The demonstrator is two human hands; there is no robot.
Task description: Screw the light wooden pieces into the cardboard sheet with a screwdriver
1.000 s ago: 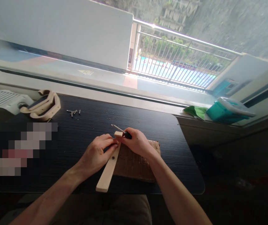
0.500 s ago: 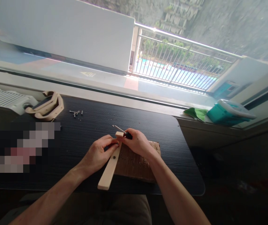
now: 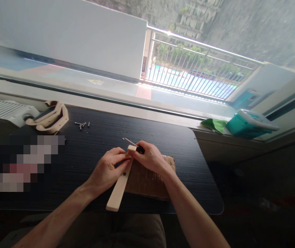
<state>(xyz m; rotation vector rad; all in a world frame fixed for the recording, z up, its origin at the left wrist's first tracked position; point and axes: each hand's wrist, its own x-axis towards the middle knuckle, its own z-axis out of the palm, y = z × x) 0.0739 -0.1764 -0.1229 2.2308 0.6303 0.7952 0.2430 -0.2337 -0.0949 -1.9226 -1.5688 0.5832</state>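
Observation:
A pale wooden strip point(image 3: 117, 194) slants across a worn brown block point(image 3: 146, 184), its near end jutting out over the dark table. A dark round screw head point(image 3: 124, 174) shows on its face, and a short wooden piece point(image 3: 132, 148) sits at its far end. My left hand point(image 3: 111, 167) pinches at the strip's upper left side; whatever is between thumb and fingertips is hidden. In my right hand point(image 3: 148, 156) is a screwdriver point(image 3: 130, 141) with a black handle, its shaft pointing away to the left. The right fingertips also touch the strip's far end.
Several loose screws point(image 3: 81, 125) lie on the black table point(image 3: 106, 127). Curved wooden parts point(image 3: 51, 119) rest at the back left beside a white ridged object point(image 3: 5, 110). A teal container point(image 3: 250, 124) and green cloth point(image 3: 213, 125) sit on the right sill.
The left thumb and fingers have closed over the small dark thing seen between them before. The right hand keeps its grip on the screwdriver. The whole view has shifted slightly.

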